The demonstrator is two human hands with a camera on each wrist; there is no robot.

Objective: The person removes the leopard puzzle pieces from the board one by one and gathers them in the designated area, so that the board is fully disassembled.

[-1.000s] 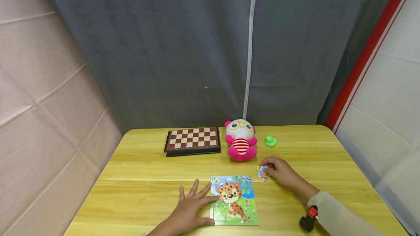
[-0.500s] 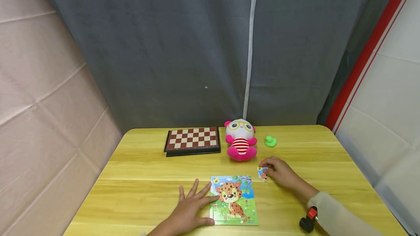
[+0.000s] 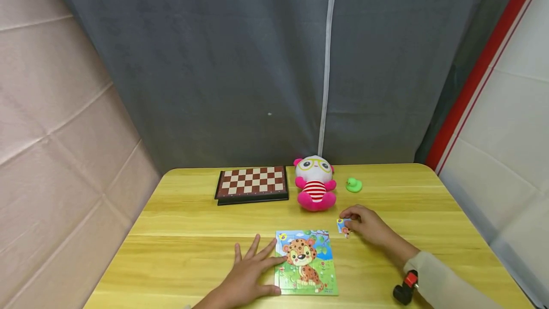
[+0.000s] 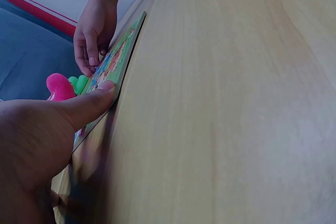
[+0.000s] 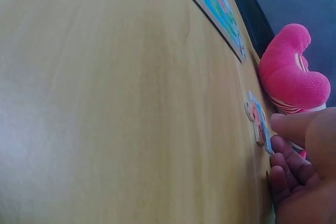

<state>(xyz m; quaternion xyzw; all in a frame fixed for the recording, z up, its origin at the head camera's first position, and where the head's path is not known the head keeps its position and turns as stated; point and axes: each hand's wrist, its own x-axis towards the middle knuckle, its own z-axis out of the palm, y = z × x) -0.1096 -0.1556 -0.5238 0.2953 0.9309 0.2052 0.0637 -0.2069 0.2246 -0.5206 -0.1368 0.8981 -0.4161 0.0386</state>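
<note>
A leopard picture puzzle (image 3: 306,263) lies flat near the table's front edge. My left hand (image 3: 257,257) rests flat on the wood with its fingers spread, and its fingertips touch the puzzle's left edge. In the left wrist view the thumb (image 4: 86,106) presses against the puzzle's rim (image 4: 119,59). To the right of the puzzle, my right hand (image 3: 348,221) curls over a loose puzzle piece (image 3: 342,226) and pinches its edge. The right wrist view shows that piece (image 5: 256,121) at the fingertips (image 5: 287,124), low on the table.
A folded chessboard (image 3: 251,185), a pink and white plush toy (image 3: 315,182) and a small green duck (image 3: 353,184) stand in a row at the back of the yellow wooden table (image 3: 184,232). A grey curtain hangs behind.
</note>
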